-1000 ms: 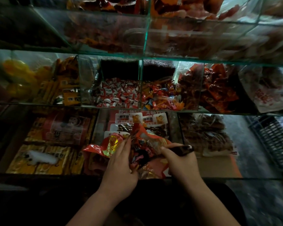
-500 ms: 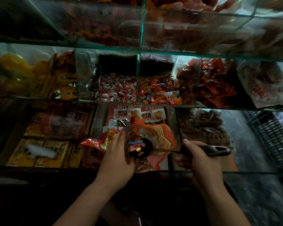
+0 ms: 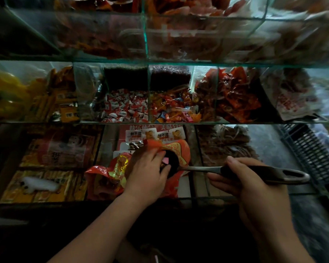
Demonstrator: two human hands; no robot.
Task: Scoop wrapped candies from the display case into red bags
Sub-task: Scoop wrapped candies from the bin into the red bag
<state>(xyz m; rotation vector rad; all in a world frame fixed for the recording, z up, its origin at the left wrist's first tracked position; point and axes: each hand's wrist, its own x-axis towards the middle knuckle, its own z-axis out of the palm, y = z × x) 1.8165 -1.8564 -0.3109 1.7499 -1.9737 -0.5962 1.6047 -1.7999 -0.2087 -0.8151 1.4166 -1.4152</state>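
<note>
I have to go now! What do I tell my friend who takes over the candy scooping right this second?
Left hand: holds the red bag open at its mouth, low in front of the display case.
Right hand: grips the scoop by its handle. The scoop's bowl sits in the bag's mouth with a few candies in it.
Done: one scoopful brought to the bag.
Left: tip it in, then scoop more from the mixed candy bin.

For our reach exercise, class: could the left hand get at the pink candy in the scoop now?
Probably yes: the left hand holds the red bag open, its fingers beside the pink candy in the scoop, nothing covering it.
</note>
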